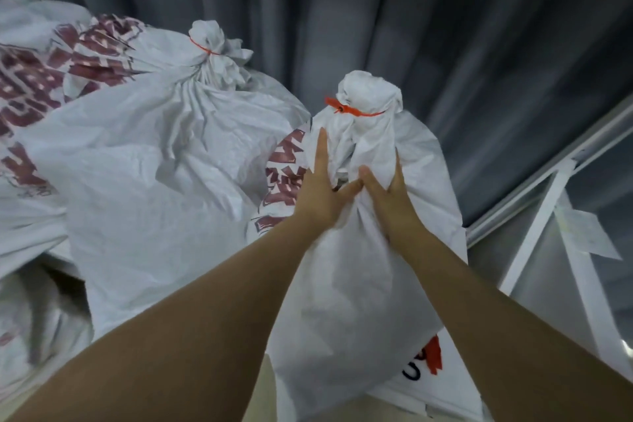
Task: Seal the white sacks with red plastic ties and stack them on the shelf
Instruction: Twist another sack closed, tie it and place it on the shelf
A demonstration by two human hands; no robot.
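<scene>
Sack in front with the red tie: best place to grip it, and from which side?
Take the held sack by the bunched fabric under its red tie, from the near side, where the left hand and right hand grip it. Pleats there gather into a graspable ridge; the body below is smooth, and the neighbouring sack crowds its left.

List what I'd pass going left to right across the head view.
Printed sack with red-brown lettering → tied sack with its red tie → left hand → right hand, both on the held sack → white shelf frame.
</scene>
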